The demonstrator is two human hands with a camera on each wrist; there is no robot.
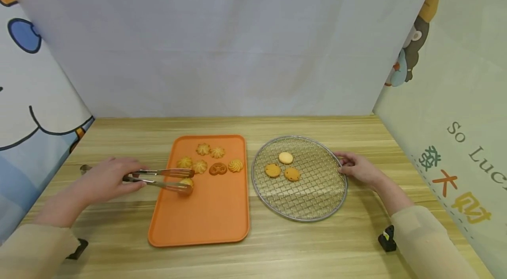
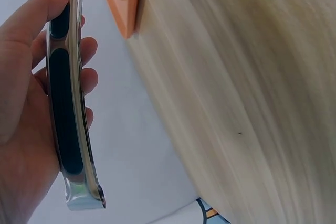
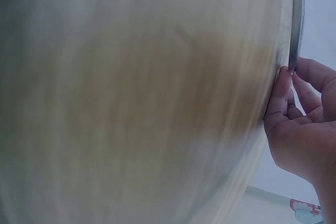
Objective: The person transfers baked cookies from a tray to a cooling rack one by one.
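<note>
On the wooden table an orange tray lies just left of a round wire rack that carries three cookies. At the rack's right rim the right hand pinches the metal edge between curled fingertips. Over the tray's left side the left hand grips metal tongs, whose tips close on a small cookie just below five others.
</note>
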